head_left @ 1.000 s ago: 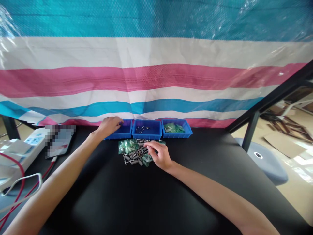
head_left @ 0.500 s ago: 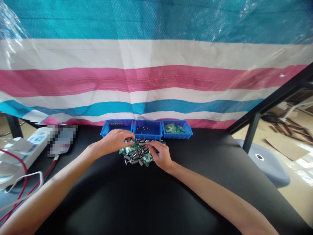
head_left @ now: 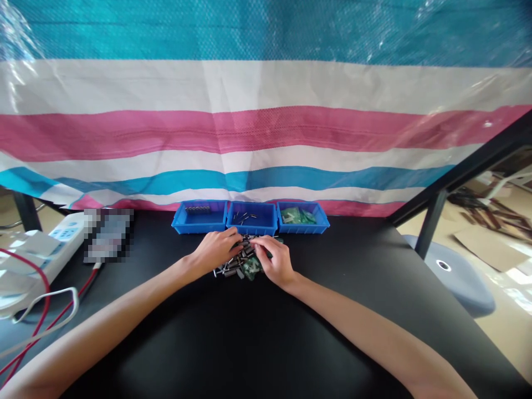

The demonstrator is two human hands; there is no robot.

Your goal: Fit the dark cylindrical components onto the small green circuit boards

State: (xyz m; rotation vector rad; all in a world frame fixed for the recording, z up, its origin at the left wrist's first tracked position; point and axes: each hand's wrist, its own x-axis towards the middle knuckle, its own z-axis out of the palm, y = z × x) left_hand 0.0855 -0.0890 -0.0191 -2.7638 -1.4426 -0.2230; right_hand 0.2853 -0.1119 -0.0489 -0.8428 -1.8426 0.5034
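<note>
A pile of small metal cylinders, screws and green packets (head_left: pixel 251 267) lies on the black table, just in front of three blue bins. My left hand (head_left: pixel 218 249) reaches over the pile's left side, fingers bent down; what its fingertips touch is hidden. On the right side, my right hand (head_left: pixel 273 258) has thumb and forefinger pinched at the pile's back, on something too small to name. The left bin (head_left: pixel 199 228) holds a row of metal cylinders, the middle bin (head_left: pixel 254 228) a few screws, and the right bin (head_left: pixel 303 228) green packets.
A white power strip (head_left: pixel 62 244), red and white cables (head_left: pixel 45 293) and a pixelated device (head_left: pixel 108 235) are at the left. Behind the bins hangs a striped sheet (head_left: pixel 257 130). A grey stool (head_left: pixel 461 282) stands beyond the table's right edge.
My left hand has moved right and down onto the pile, covering its left part. My right hand stays at nearly the same place. The view has shifted slightly.
</note>
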